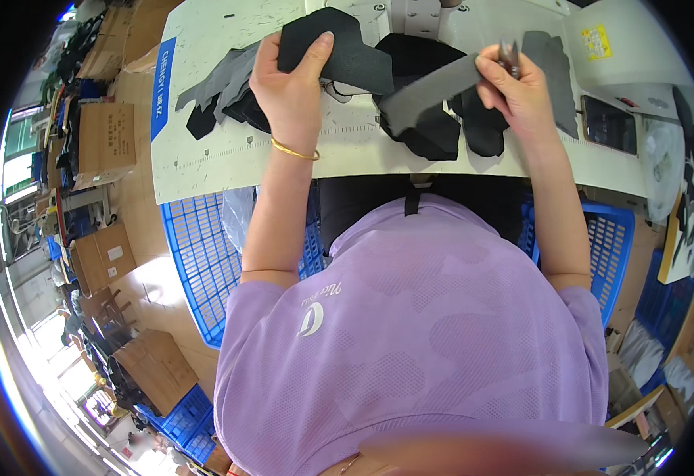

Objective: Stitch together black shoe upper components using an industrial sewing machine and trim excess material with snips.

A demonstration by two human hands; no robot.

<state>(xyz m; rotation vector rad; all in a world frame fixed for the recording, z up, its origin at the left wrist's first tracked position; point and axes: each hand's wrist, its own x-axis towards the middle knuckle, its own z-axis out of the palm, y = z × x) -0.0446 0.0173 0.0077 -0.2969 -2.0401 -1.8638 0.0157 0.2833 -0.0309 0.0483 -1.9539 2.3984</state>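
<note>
My left hand (pixel 291 87) is closed on a black fabric piece (pixel 339 51) with angled edges, thumb on top, held above the white sewing table (pixel 220 170). In my right hand (pixel 517 87) a grey fabric strip (pixel 434 89) is pinched at one end and slants down to the left. A small metal tool (pixel 509 57), blurred and perhaps thread snips, sticks up from the same fingers. Below the strip lie black fabric pieces (pixel 434 139). Beside my left hand is a pile of grey and black cut pieces (pixel 224 83).
Part of a white sewing machine (pixel 414 20) stands at the far edge. Grey pieces (pixel 549 79) and a dark phone (pixel 609 124) lie at the right. Blue plastic baskets (pixel 192 254) (pixel 613 238) sit under the table's near edge. Cardboard boxes (pixel 105 147) line the floor at left.
</note>
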